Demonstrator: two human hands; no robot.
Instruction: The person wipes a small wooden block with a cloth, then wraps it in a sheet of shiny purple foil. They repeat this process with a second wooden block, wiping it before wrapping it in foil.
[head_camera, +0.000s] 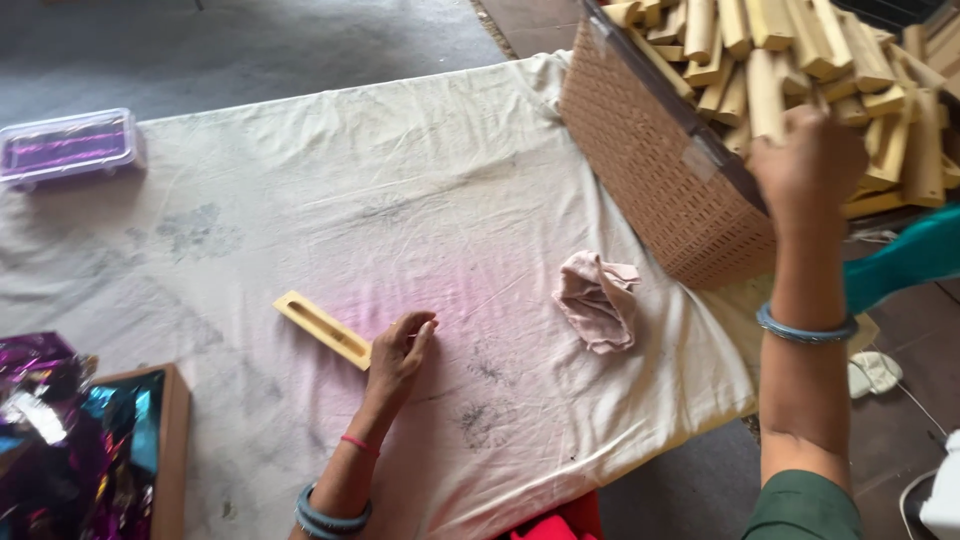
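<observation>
Left hand (400, 352) touching slotted wooden block (325, 329) | right hand (808, 152) in block basket (660, 170)

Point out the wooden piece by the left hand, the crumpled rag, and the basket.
Wooden piece (322, 329): head view, on its slotted top face.
Rag (597, 299): head view, middle of the pink folds.
Basket (650, 160): head view, on its woven side wall.

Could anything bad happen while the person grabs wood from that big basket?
Maybe. The woven tan basket is heaped with pale wooden blocks and looks tilted at the cloth's edge, so as the right hand reaches in, blocks might slide and tumble out. Also, the left hand only touches one end of the slotted pale wooden piece, so a bump could knock it across the stained white cloth.
</observation>
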